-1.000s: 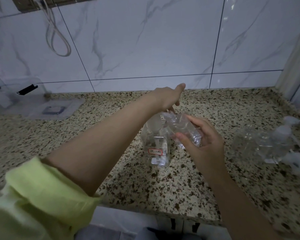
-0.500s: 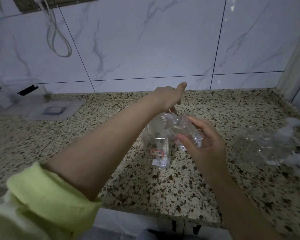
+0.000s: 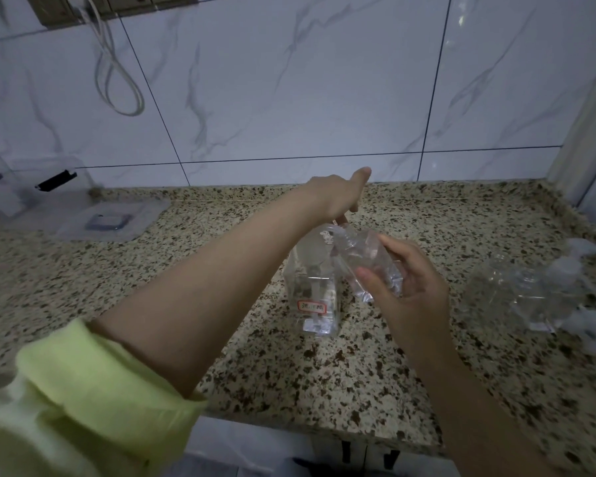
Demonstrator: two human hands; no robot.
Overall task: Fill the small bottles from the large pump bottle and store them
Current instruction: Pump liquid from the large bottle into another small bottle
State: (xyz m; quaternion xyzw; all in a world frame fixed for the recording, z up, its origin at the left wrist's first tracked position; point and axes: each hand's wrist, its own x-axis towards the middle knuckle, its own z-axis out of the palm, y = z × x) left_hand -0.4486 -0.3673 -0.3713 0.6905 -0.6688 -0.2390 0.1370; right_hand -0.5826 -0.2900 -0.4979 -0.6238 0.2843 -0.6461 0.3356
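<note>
Step in hand: While the large clear square pump bottle with a red-framed label [image 3: 313, 297] stands on the speckled granite counter [image 3: 152, 277], the person seems to be pumping liquid into one small bottle; I judge filling is in progress.
Left hand: the left hand [image 3: 338, 197] is above the pump top, one finger stretched out; if the other fingers press or pinch the pump head I cannot tell, they are hidden.
Right hand: the right hand [image 3: 406, 284] grips the small clear plastic bottle [image 3: 365, 259], thumb and fingers curled round it.
Direction: its long axis is tilted, mouth up-left to the pump top, base down-right into the palm.
Next move: probably keep the mouth under the nozzle and press gently.
Others: more clear bottles with white spray tops [image 3: 530, 287] lie on the counter at the right, well apart.
</note>
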